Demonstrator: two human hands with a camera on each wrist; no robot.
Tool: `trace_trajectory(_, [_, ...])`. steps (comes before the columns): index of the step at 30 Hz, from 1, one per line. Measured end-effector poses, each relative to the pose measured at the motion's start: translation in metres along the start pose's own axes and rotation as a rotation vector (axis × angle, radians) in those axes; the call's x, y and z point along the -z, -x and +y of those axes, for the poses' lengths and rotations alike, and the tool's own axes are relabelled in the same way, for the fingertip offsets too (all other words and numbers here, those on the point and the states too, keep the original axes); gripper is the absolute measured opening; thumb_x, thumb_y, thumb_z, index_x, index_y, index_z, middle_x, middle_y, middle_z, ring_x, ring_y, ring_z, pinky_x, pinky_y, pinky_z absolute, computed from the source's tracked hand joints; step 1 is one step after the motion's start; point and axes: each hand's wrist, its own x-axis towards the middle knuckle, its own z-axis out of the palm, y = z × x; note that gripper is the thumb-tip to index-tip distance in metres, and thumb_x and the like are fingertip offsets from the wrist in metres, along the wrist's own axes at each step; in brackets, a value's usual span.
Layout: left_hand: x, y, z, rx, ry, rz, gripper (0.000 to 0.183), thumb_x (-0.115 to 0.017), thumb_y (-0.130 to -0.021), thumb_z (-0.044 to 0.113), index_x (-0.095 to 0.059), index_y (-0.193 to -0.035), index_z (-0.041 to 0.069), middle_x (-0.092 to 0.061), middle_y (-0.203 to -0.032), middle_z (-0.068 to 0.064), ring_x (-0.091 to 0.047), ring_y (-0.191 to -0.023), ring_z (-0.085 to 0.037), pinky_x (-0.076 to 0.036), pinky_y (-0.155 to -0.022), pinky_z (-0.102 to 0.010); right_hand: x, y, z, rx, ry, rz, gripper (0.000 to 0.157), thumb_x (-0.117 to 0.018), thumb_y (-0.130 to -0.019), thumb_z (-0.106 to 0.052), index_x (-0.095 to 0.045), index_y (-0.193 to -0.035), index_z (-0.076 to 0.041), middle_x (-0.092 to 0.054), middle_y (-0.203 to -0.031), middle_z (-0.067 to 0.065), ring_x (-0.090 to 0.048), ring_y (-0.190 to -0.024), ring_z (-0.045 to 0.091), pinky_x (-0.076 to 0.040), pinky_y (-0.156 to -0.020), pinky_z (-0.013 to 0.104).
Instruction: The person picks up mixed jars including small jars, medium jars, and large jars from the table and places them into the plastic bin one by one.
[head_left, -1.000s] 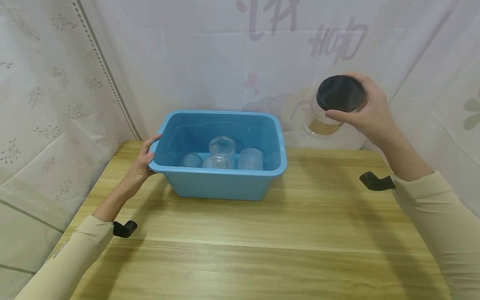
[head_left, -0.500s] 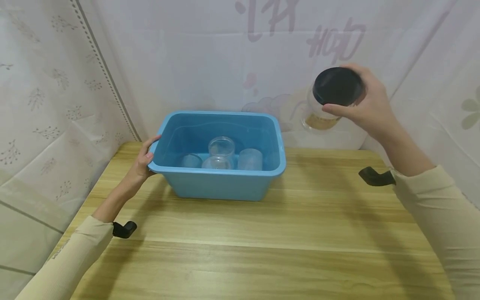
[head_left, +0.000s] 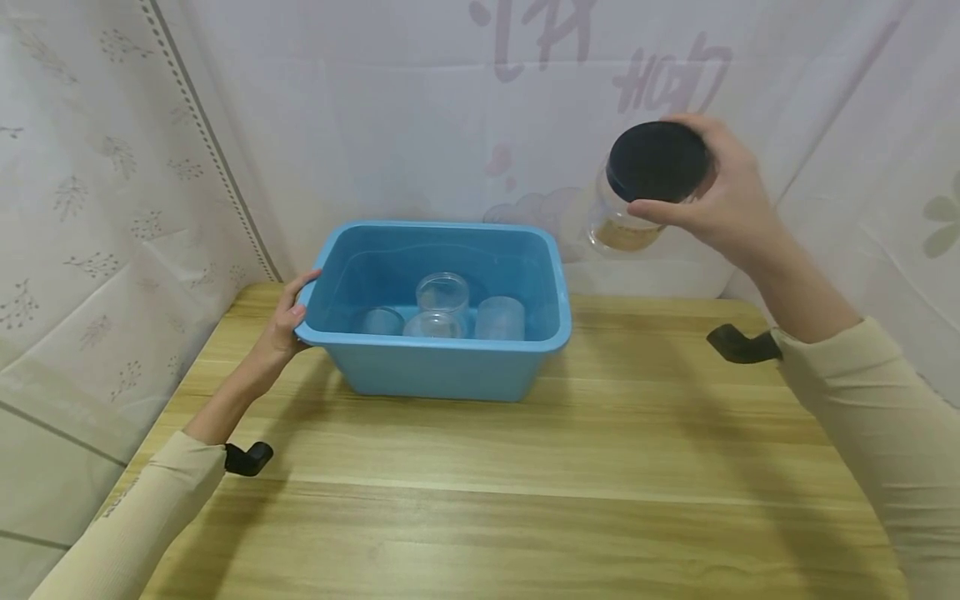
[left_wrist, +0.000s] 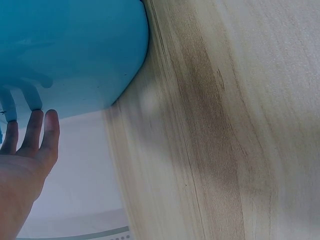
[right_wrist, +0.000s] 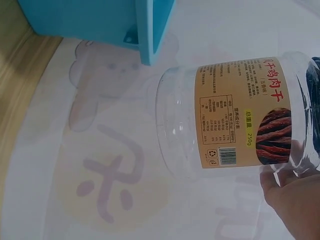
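Observation:
In the head view my right hand (head_left: 716,196) grips a clear plastic jar (head_left: 606,204) near its black lid (head_left: 658,162). The jar hangs tilted in the air, to the right of and higher than a blue plastic tub (head_left: 442,367). A tan printed label (right_wrist: 240,115) wraps the jar in the right wrist view; the jar looks see-through and without contents. My left hand (head_left: 285,321) holds the tub's left rim, thumb on top. In the left wrist view several fingers (left_wrist: 35,130) reach the tub's outer wall beneath. Inside the tub lie several clear containers (head_left: 501,319).
The tub stands on a wood-grain table (head_left: 480,492), near its back edge. A white printed curtain (head_left: 405,125) hangs right behind the table, with more patterned cloth (head_left: 97,183) at the left side. Black mounts (head_left: 742,344) stick out from both wrists.
My right hand has carried the jar a little upward and to the left, toward the tub. The left hand and the tub stay in place.

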Motion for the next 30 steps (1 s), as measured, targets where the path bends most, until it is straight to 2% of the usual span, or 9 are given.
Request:
trace_trajectory(4, [0.0,0.0,0.0,0.006,0.004,0.002,0.063,-0.043,-0.104,0.051,-0.021,-0.161,0.034,-0.013,-0.16,-0.011,-0.031,-0.134,-0.039,-0.041,-0.093,-0.035,-0.01,0.0,-0.014,0.036,0.021,-0.016,0.088,-0.086,-0.063,0.018,-0.055,-0.142,-0.007,-0.052,-0.136,0.011,-0.051,-0.115,0.026,-0.047,-0.088,0.023])
trace_trajectory(8, [0.0,0.0,-0.001,-0.003,0.0,-0.006,0.062,-0.041,-0.104,0.05,-0.02,-0.161,0.035,-0.012,-0.161,-0.011,-0.03,-0.134,-0.039,-0.043,-0.092,-0.031,-0.022,0.0,-0.031,0.085,0.049,-0.041,0.087,-0.087,-0.063,0.017,-0.056,-0.141,-0.005,-0.054,-0.135,0.012,-0.051,-0.118,0.026,-0.045,-0.094,0.026])
trace_trajectory(16, [-0.001,0.001,-0.001,-0.007,0.0,-0.002,0.061,-0.041,-0.105,0.049,-0.021,-0.161,0.034,-0.013,-0.16,-0.014,-0.032,-0.132,-0.041,-0.044,-0.091,-0.029,-0.038,-0.009,-0.024,0.148,0.102,-0.092,0.096,-0.089,-0.057,0.019,-0.054,-0.143,-0.005,-0.056,-0.133,0.008,-0.052,-0.118,0.021,-0.041,-0.101,0.029])
trace_trajectory(24, [-0.001,0.001,-0.001,-0.014,-0.007,-0.011,0.061,-0.041,-0.105,0.048,-0.021,-0.161,0.034,-0.012,-0.161,-0.011,-0.03,-0.134,-0.041,-0.043,-0.092,-0.033,-0.053,-0.006,-0.048,0.231,0.088,-0.162,0.097,-0.088,-0.054,0.023,-0.051,-0.142,0.002,-0.055,-0.134,0.012,-0.052,-0.118,0.021,-0.04,-0.103,0.032])
trace_trajectory(30, [0.0,0.0,-0.002,-0.019,-0.014,-0.012,0.06,-0.04,-0.105,0.047,-0.021,-0.161,0.034,-0.012,-0.161,-0.011,-0.03,-0.134,-0.043,-0.042,-0.093,-0.034,-0.061,-0.005,-0.055,0.297,0.122,-0.226,0.097,-0.089,-0.055,0.02,-0.047,-0.142,0.007,-0.055,-0.132,0.016,-0.053,-0.115,0.019,-0.04,-0.102,0.031])
